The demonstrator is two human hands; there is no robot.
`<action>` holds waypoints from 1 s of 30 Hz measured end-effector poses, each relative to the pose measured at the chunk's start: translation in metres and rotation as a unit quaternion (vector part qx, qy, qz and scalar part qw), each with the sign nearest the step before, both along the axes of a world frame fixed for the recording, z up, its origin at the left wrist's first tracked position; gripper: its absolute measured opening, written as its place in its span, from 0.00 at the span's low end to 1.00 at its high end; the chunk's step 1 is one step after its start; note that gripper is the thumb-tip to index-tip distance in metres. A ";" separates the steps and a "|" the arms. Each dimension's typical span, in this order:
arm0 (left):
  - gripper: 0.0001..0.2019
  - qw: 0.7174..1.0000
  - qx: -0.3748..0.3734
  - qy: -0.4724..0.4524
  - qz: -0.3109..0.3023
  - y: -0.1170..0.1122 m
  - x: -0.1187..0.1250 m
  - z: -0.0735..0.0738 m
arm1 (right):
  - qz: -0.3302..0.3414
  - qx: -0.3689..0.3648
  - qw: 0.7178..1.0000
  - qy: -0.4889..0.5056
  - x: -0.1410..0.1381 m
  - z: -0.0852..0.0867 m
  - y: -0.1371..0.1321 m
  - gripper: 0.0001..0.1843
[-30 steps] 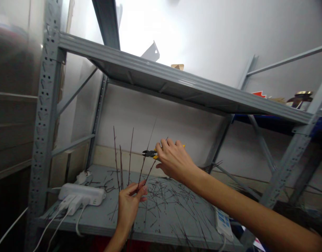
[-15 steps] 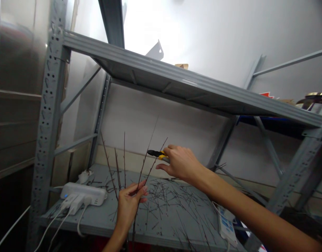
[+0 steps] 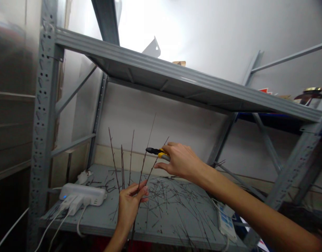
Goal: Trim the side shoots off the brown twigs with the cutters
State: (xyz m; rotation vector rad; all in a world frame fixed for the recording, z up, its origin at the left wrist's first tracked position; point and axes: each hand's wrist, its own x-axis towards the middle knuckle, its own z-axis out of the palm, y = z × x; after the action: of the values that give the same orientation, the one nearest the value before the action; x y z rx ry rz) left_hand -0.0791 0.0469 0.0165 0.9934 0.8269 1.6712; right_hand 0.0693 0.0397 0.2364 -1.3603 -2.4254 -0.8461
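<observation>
My left hand is closed around a branch of thin dark twigs, held upright above the grey shelf. My right hand grips yellow-handled cutters, whose black jaws point left and touch one of the taller twigs near its upper part. Several twig tips fan upward between the two hands.
Many cut twig pieces litter the shelf. A white power strip with plugged cables lies at the left, another strip hangs at the right edge. An upper shelf runs overhead; steel uprights flank the space.
The cutters swung from their first position to bring the jaws onto a tall twig. My left hand tilted the branch slightly, then brought it back upright.
</observation>
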 end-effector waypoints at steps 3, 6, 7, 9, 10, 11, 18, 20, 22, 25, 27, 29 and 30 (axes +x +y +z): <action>0.20 1.000 0.001 0.000 0.000 0.000 0.000 -0.002 | -0.005 0.002 1.000 0.002 0.002 0.001 -0.001 0.30; 0.20 1.000 0.000 -0.003 0.000 0.000 -0.001 -0.003 | -0.009 0.002 1.000 0.004 0.003 0.002 -0.001 0.29; 0.20 1.000 0.000 -0.004 -0.002 0.000 -0.001 -0.003 | -0.010 0.002 1.000 0.004 0.003 0.002 -0.002 0.30; 0.20 1.000 0.001 -0.002 -0.006 0.000 0.000 -0.002 | -0.010 0.001 1.000 0.004 0.003 0.002 -0.002 0.30; 0.20 1.000 0.001 0.000 -0.007 -0.001 0.000 -0.002 | -0.009 -0.001 1.000 0.005 0.003 0.002 -0.002 0.30; 0.20 1.000 0.002 0.003 -0.008 -0.001 0.000 -0.001 | -0.008 -0.002 1.000 0.007 0.003 0.001 -0.002 0.30; 0.19 1.000 0.012 0.019 -0.009 -0.006 0.002 0.002 | -0.002 -0.007 1.000 0.013 0.001 0.002 -0.005 0.27; 0.19 1.000 0.013 0.021 -0.012 -0.007 0.002 0.003 | -0.004 -0.007 1.000 0.012 0.000 0.004 -0.005 0.26; 0.20 1.000 0.015 0.023 -0.012 -0.008 0.003 0.003 | -0.004 -0.005 1.000 0.015 0.001 0.004 -0.004 0.24; 0.20 0.999 0.025 0.033 -0.017 -0.009 0.004 0.003 | 0.003 -0.006 0.999 0.033 0.004 0.000 0.002 0.17; 0.19 0.999 0.024 0.035 -0.031 -0.011 0.007 0.003 | 0.005 -0.010 0.999 0.046 0.006 -0.005 0.008 0.12; 0.19 0.999 0.014 0.026 -0.043 -0.012 0.009 0.003 | 0.006 -0.012 0.998 0.053 0.008 -0.011 0.017 0.08; 0.20 0.999 0.006 0.018 -0.050 -0.013 0.011 0.002 | 0.007 -0.011 0.998 0.057 0.010 -0.014 0.022 0.07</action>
State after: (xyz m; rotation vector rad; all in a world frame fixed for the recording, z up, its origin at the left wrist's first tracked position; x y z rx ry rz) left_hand -0.0685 0.0335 0.0189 1.0596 0.7790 1.5801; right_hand 0.0791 0.0620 0.2223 -1.3578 -2.3608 -0.7205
